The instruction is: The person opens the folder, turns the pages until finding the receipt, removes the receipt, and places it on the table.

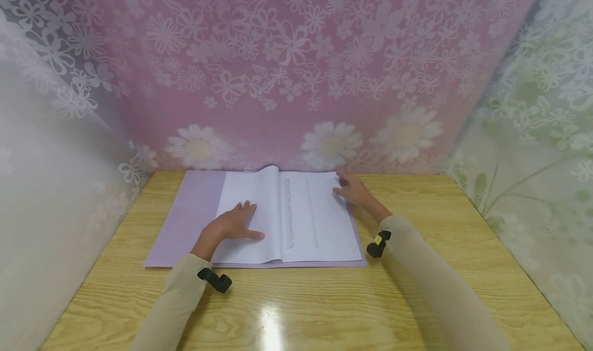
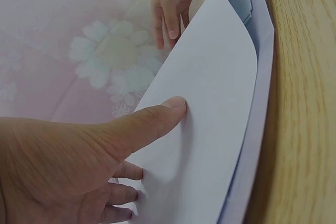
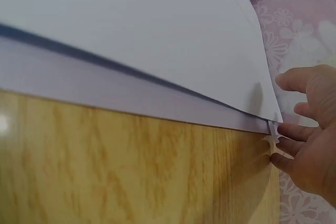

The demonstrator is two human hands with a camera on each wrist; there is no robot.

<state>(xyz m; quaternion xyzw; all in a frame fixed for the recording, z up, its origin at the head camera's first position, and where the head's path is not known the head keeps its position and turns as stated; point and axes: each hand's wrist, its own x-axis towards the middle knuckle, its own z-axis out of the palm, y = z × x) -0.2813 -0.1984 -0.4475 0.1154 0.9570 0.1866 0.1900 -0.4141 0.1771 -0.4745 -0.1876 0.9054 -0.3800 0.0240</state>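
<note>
A lilac folder (image 1: 192, 207) lies spread on the wooden table, with white sheets inside it. The left-side sheet (image 1: 262, 191) is blank and bulges up along the middle fold. On the right-side sheet (image 1: 333, 227) are two narrow columns of small print, too fine to read. My left hand (image 1: 233, 223) rests flat on the blank sheet, fingers and thumb spread; the left wrist view shows the thumb (image 2: 157, 121) on the paper. At the far right corner of the printed sheet is my right hand (image 1: 353, 189), its fingers loosely bent beside the corner, thumb apart from the fingertips (image 3: 286, 129).
The wooden table (image 1: 296, 310) extends in front of the folder and to both sides. A pink floral cloth (image 1: 278, 93) hangs right behind the folder. Pale floral cloths close in the left (image 1: 55, 186) and right (image 1: 533, 186) sides.
</note>
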